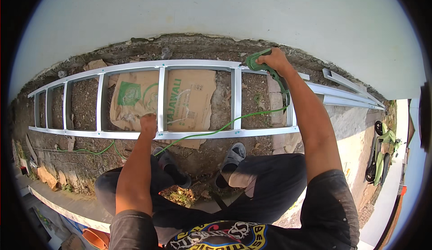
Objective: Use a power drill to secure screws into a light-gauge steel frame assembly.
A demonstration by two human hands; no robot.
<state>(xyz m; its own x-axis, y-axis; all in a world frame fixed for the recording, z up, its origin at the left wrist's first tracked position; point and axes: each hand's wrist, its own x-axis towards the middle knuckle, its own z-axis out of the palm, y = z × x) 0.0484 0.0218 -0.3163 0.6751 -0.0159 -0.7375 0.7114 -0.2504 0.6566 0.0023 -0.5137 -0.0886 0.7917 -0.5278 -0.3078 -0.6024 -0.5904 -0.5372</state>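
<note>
A long ladder-like frame of light metal rails (pixel 193 134) lies on the dirt ground along a pale wall. My right hand (pixel 273 60) grips a green power drill (pixel 257 64) at the frame's far rail, near a crosspiece. Its green cord (pixel 211 133) runs down across the frame and off to the left. My left hand (pixel 148 124) presses down beside a crosspiece close to the near rail. I squat with both sandalled feet (pixel 231 156) just before the near rail.
A brown paper sack (pixel 189 99) lies under the frame. More metal profiles (pixel 346 92) lie at the right along the wall. A green scooter (pixel 381 153) stands far right. Broken bricks and rubble (pixel 49 176) lie at the left.
</note>
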